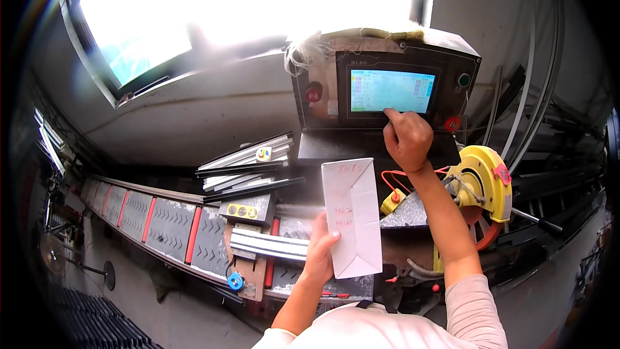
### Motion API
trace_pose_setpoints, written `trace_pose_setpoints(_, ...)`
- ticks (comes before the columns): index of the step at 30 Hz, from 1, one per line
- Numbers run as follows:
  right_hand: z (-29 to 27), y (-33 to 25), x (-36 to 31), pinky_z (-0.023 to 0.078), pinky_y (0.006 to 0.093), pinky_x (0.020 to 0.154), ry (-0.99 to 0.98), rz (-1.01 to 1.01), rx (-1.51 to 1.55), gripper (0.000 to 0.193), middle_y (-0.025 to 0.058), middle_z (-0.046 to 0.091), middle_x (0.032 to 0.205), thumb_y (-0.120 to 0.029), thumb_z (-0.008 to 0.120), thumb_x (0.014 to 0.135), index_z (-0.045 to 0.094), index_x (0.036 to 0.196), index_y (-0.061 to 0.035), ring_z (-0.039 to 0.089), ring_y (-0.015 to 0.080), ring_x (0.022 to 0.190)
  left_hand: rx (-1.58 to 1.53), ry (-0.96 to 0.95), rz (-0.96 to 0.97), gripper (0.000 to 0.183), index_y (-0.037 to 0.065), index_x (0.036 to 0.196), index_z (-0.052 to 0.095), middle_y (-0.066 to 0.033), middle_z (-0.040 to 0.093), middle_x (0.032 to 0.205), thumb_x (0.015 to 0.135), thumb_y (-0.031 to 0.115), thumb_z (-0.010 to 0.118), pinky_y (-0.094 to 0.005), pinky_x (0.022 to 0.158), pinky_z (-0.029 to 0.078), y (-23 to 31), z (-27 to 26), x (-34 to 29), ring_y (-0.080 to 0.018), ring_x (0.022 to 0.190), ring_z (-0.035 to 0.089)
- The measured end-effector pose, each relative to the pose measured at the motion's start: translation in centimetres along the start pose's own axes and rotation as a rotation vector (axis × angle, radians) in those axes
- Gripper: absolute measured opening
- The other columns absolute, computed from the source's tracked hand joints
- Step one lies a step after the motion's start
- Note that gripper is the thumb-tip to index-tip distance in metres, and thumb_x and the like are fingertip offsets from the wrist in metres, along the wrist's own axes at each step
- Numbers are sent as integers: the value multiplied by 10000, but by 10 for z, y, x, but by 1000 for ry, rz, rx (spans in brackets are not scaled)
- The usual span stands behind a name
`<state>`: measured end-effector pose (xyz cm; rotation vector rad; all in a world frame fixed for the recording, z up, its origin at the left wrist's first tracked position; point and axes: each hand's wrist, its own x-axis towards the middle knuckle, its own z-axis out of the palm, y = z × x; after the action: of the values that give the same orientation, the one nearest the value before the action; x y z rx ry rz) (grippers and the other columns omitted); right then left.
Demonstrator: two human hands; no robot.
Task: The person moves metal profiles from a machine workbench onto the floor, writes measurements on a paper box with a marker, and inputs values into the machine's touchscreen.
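My left hand (318,252) grips the left edge of a white folded paper packet (355,220), thumb on its front. The packet stands nearly upright and has red handwriting on its face and creased folds at its lower end. My right hand (408,139) is raised to the lit touchscreen (391,90) of a dark control panel (316,64). Its index fingertip meets the lower edge of the screen, and the other fingers are curled in with nothing seen in them. White and black metal profiles (270,243) lie just left of the packet.
A long bench with red strips (148,220) runs off to the left. On it stands a grey block with yellow dials (242,211), near a blue tape measure (236,280). A stack of profiles (248,161) lies behind. The yellow saw guard (484,184) sits close to my right forearm.
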<state>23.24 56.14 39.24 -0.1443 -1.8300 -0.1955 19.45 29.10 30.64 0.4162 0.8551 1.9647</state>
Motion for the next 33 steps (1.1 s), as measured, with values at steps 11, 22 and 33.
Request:
trace_pose_setpoints(11,3,3,-2,462,351,506,19,-5,-42,223,97,560,643,2,651,747,688,959,-56,574,257,564,-5,1,29,578,10,1363,395,-153,535,1268,855,176,615,-396,997,466,-2,1,14,-246,1160,567)
trace_pose_setpoints(22,2,-2,-4,436,353,484,-67,-80,-12,317,80,505,585,4,681,705,738,1011,-56,527,247,503,12,16,6,711,-18,1434,309,-190,498,1340,829,198,613,-410,1044,443,-4,-5,20,-271,1221,539)
trace_pose_setpoints(33,4,1,-2,448,334,487,-99,-18,-79,467,63,510,582,16,674,720,721,1174,-85,530,219,507,-63,-21,6,565,29,1345,419,-146,545,1251,846,171,644,-415,977,484,-6,0,21,-268,1146,575)
